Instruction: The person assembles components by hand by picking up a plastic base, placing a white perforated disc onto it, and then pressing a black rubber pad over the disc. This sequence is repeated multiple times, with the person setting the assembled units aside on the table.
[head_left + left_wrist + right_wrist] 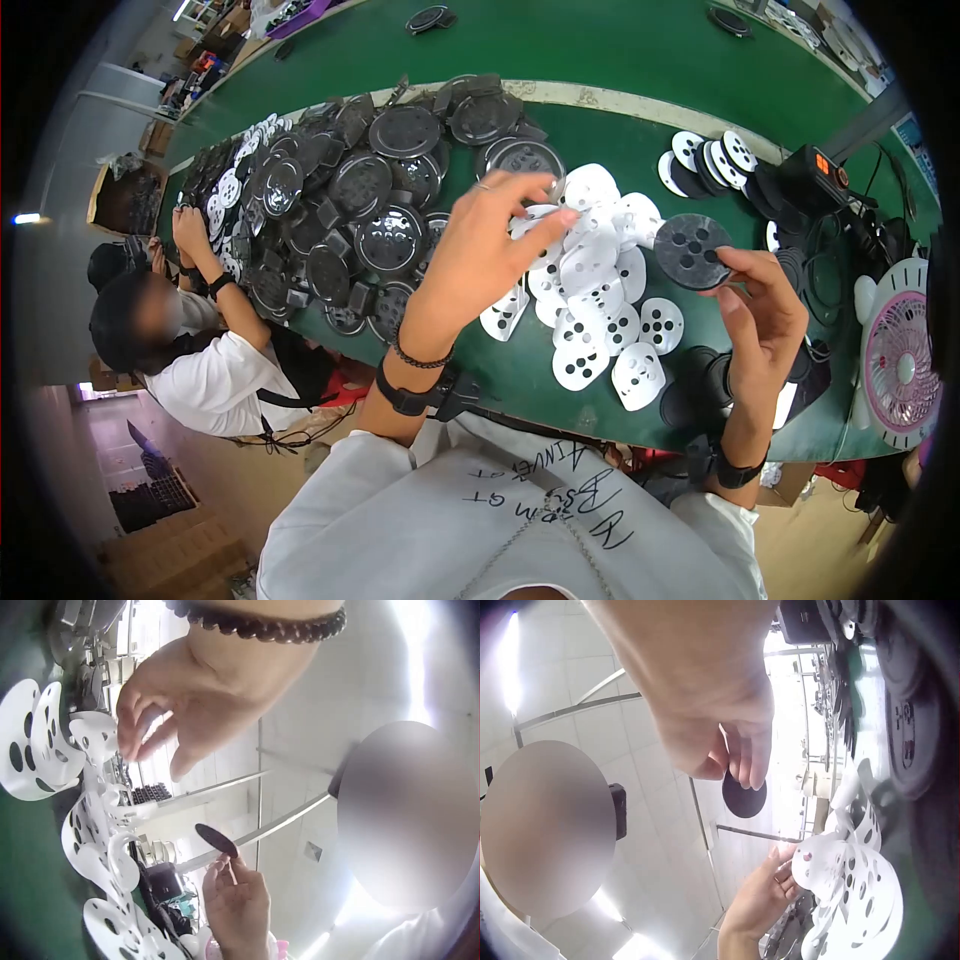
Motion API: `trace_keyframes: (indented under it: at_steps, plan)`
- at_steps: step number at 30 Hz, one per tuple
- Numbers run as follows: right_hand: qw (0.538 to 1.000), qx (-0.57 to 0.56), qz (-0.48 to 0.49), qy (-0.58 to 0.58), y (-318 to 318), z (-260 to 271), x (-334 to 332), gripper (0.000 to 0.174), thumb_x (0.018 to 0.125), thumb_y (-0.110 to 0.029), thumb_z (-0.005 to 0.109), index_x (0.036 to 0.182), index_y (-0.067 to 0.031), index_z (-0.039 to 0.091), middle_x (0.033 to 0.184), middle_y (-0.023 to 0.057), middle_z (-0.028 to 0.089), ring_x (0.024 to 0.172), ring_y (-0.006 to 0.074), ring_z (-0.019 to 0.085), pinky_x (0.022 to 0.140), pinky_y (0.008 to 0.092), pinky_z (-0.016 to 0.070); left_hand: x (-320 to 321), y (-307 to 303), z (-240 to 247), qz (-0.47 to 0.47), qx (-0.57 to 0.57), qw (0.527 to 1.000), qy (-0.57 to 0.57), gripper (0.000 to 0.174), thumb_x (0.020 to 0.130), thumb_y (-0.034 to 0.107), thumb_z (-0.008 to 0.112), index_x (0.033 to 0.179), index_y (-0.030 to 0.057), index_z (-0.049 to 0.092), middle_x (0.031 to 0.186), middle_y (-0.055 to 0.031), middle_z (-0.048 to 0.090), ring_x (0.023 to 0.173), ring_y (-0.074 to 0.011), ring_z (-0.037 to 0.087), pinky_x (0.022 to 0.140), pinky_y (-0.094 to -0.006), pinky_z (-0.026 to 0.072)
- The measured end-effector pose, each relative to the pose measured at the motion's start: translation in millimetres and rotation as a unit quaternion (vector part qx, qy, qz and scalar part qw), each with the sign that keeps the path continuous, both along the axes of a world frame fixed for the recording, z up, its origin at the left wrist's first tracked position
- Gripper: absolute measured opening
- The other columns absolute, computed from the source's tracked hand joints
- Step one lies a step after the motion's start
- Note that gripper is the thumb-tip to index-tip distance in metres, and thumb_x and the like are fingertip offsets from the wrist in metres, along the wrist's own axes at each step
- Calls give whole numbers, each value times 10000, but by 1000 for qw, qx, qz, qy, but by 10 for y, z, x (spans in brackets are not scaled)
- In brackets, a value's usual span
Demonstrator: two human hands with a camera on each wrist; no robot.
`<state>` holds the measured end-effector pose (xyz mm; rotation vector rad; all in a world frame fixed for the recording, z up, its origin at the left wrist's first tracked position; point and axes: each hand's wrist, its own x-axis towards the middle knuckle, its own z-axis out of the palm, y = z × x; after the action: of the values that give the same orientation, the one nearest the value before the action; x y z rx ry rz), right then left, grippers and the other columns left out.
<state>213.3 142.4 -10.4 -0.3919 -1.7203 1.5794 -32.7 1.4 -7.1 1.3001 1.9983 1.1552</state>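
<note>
My right hand (765, 325) pinches a dark grey round disc with several holes (690, 250) at its edge, between thumb and fingers. The right wrist view also has this dark disc (745, 796) below the fingertips. My left hand (490, 245) is over the left side of a loose heap of white holed discs (590, 265). Its fingers are bent loosely, and nothing shows between them in the left wrist view, where the hand (199, 705) hangs beside the white discs (21, 742).
Many dark round parts in clear covers (390, 237) are piled left of the white discs. At the right are stacked discs (715, 165), a black device with an orange display (815, 178) and a pink fan (900, 355). Another person (200, 370) works at the table's left.
</note>
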Motion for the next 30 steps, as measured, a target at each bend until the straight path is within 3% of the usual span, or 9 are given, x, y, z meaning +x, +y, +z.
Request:
trace_keyframes:
  at_steps: [3, 5, 11, 14, 16, 18, 23, 25, 30]
  plan:
    - [998, 25, -55, -32, 5, -7, 14, 203, 903, 36, 590, 1094, 67, 654, 1125, 133, 592, 986, 178, 605, 896, 294, 497, -138, 68, -148, 69, 26, 955, 286, 546, 845, 284, 763, 1260, -28, 592, 1221, -201, 590, 1084, -355, 573, 923, -411, 470]
    - [978, 176, -99, -49, 53, -38, -21, 161, 927, 13, 587, 1082, 42, 617, 1143, 130, 571, 1100, 207, 587, 948, 317, 473, -125, 144, -243, 79, 9, 940, 331, 599, 830, 308, 771, 1276, -36, 569, 1250, -213, 572, 1110, -384, 558, 966, -434, 449]
    - [993, 90, -69, 28, 53, -72, -45, 171, 978, -4, 528, 1146, -11, 494, 1311, 176, 514, 1243, 289, 566, 999, 392, 465, -110, 306, -261, 100, -48, 923, 369, 585, 837, 257, 718, 1290, -59, 525, 1292, -247, 553, 1116, -430, 570, 987, -465, 460]
    - [994, 17, -81, 72, -11, -67, -77, 249, 960, 44, 542, 1204, 18, 508, 1304, 172, 504, 1157, 233, 594, 903, 346, 531, -114, 299, -145, 112, -40, 945, 305, 425, 894, 191, 620, 1239, -49, 554, 1131, -270, 638, 984, -436, 636, 861, -476, 510]
    - [994, 24, -94, 51, -24, -37, -75, 298, 945, 67, 551, 1236, 27, 503, 1304, 167, 499, 1117, 209, 607, 871, 332, 549, -175, 254, -33, 155, 36, 944, 289, 294, 932, 162, 571, 1147, -37, 570, 806, -258, 669, 734, -446, 651, 684, -517, 514]
    - [994, 29, -106, 28, -60, -8, -73, 348, 930, 89, 561, 1268, 36, 499, 1303, 161, 494, 1077, 185, 621, 838, 318, 568, -219, 195, 142, 168, 81, 951, 247, 262, 1020, 162, 474, 1177, -24, 570, 794, -231, 680, 726, -363, 687, 645, -492, 504]
    - [997, 11, -76, 15, -121, 22, -37, 444, 831, 113, 690, 1246, 52, 546, 1176, 123, 607, 936, 128, 636, 789, 261, 557, 59, 152, 369, 59, 138, 980, -131, 346, 1054, 206, 486, 1294, -28, 569, 1123, -86, 682, 986, -136, 656, 798, -305, 593]
    - [998, -16, -62, 4, -134, 10, -1, 352, 799, 101, 731, 1131, 41, 629, 981, 88, 677, 885, 152, 653, 801, 274, 538, 135, 178, 331, 24, 123, 974, -190, 341, 1043, 178, 501, 1301, -39, 553, 1145, -103, 672, 997, -147, 657, 831, -317, 595]
    - [999, 18, -34, 9, -67, 18, 6, 162, 784, 93, 725, 909, -10, 714, 988, 125, 664, 935, 232, 647, 878, 364, 513, 217, 182, 67, -72, 149, 948, -272, 376, 975, -10, 555, 1335, -89, 479, 1222, -164, 627, 1095, -198, 635, 897, -343, 587]
